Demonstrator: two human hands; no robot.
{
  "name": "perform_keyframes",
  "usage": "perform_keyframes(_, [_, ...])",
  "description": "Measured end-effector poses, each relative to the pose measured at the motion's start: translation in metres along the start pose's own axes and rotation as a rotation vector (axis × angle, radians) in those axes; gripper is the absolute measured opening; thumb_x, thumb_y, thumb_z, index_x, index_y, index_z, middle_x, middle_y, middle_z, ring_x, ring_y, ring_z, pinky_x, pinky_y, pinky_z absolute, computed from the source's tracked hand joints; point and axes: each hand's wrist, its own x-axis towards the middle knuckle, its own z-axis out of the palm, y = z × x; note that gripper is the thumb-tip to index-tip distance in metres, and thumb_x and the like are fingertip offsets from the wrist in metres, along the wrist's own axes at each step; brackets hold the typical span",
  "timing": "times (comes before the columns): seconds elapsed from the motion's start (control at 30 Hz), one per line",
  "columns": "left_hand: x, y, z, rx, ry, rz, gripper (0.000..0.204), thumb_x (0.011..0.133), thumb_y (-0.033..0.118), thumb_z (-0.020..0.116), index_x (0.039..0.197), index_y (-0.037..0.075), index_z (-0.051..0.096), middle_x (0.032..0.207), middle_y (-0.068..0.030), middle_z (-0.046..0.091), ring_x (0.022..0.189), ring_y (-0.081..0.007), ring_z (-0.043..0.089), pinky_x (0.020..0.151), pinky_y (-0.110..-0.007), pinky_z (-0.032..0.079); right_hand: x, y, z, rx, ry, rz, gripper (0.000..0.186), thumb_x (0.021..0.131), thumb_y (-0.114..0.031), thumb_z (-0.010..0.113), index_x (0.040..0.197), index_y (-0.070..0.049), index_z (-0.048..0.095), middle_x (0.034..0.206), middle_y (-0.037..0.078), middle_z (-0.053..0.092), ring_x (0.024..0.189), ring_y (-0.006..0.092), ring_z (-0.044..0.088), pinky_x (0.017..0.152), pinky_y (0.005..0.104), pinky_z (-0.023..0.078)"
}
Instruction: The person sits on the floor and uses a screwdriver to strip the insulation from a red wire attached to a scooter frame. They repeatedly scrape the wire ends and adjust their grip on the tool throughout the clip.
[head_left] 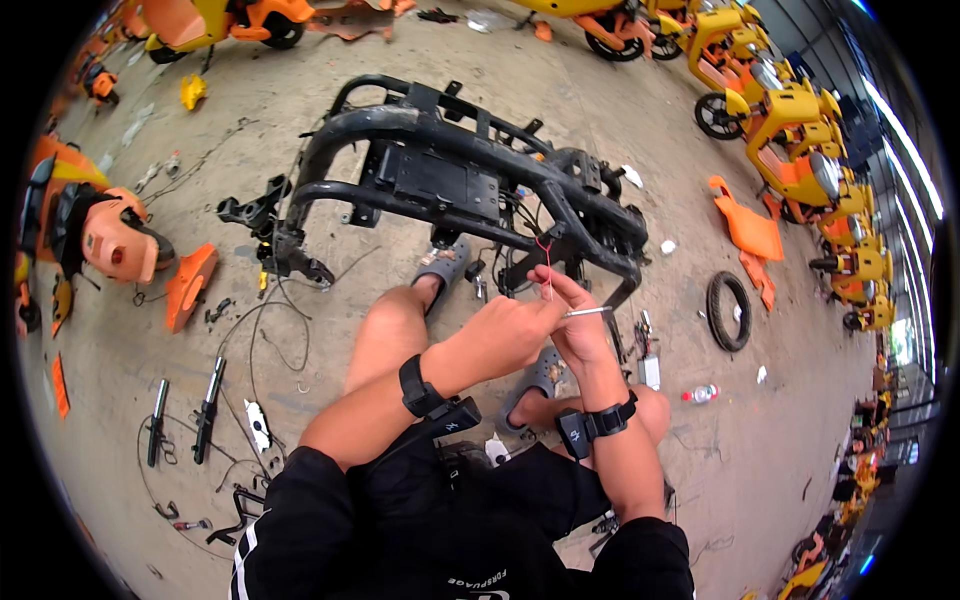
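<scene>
A black tubular scooter frame (420, 120) lies on the floor in front of me. A thin red wire (544, 246) runs from its lower bar down to my right hand (574, 315), whose fingertips are pinched on it. My left hand (505, 338) is closed on a slim metal tool (590, 311) that points right, its tip crossing just in front of my right hand. My feet, in grey clogs (445, 265), are beside the frame.
Orange body panels (750, 225), a tyre (730, 340), black fork tubes (208, 410), loose cables and a plastic bottle (701, 393) lie on the concrete floor. Yellow scooters (790, 150) line the right and back; an orange scooter (115, 240) stands at the left.
</scene>
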Motion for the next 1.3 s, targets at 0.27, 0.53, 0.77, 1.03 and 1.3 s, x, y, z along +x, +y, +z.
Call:
perform_keyframes(0.27, [0.021, 0.02, -0.033, 0.103, -0.108, 0.013, 0.016, 0.068, 0.019, 0.068, 0.076, 0.005, 0.066, 0.067, -0.0173, 0.064, 0.066, -0.0369, 0.067, 0.056, -0.045, 0.053, -0.002, 0.001, -0.002, 0.041, -0.138, -0.215, 0.04, 0.096, -0.014, 0.054, 0.13, 0.006, 0.05, 0.125, 0.018, 0.057, 0.115, 0.0262, 0.056, 0.1, 0.0379, 0.045])
perform_keyframes(0.53, [0.048, 0.011, 0.007, 0.177, -0.158, 0.07, 0.018, 0.078, 0.02, 0.06, 0.084, 0.005, 0.069, 0.076, -0.0167, 0.067, 0.073, -0.0355, 0.065, 0.061, -0.047, 0.05, -0.015, 0.032, -0.067, -1.422, -0.026, -0.511, 0.028, 0.085, 0.005, 0.061, 0.112, 0.008, 0.053, 0.101, 0.018, 0.055, 0.09, 0.0259, 0.052, 0.077, 0.0355, 0.046])
perform_keyframes(0.77, [0.033, 0.009, 0.004, 0.064, -0.019, 0.074, 0.021, 0.079, 0.021, 0.06, 0.085, 0.002, 0.067, 0.081, -0.0183, 0.069, 0.077, -0.0362, 0.067, 0.066, -0.048, 0.052, -0.06, 0.027, 0.021, -0.646, 0.047, -0.372, 0.038, 0.089, -0.009, 0.057, 0.124, 0.004, 0.051, 0.11, 0.015, 0.056, 0.099, 0.0244, 0.055, 0.084, 0.036, 0.048])
perform_keyframes(1.03, [0.013, 0.011, -0.021, -0.051, -0.097, -0.014, 0.022, 0.069, 0.024, 0.067, 0.072, 0.002, 0.07, 0.072, -0.0169, 0.068, 0.072, -0.0333, 0.068, 0.06, -0.041, 0.054, -0.044, 0.009, 0.025, -0.218, 0.14, -0.198, 0.044, 0.094, -0.02, 0.054, 0.133, 0.0, 0.051, 0.118, 0.013, 0.06, 0.105, 0.0216, 0.058, 0.091, 0.0348, 0.05])
perform_keyframes(1.3, [0.015, 0.002, -0.031, -0.069, -0.192, -0.012, 0.038, 0.073, 0.004, 0.064, 0.106, -0.007, 0.05, 0.069, -0.0149, 0.061, 0.056, -0.0316, 0.063, 0.047, -0.039, 0.048, -0.012, 0.011, 0.022, 0.053, 0.187, -0.08, 0.019, 0.095, -0.003, 0.062, 0.113, 0.002, 0.067, 0.11, 0.012, 0.07, 0.082, 0.0067, 0.058, 0.074, 0.0213, 0.048])
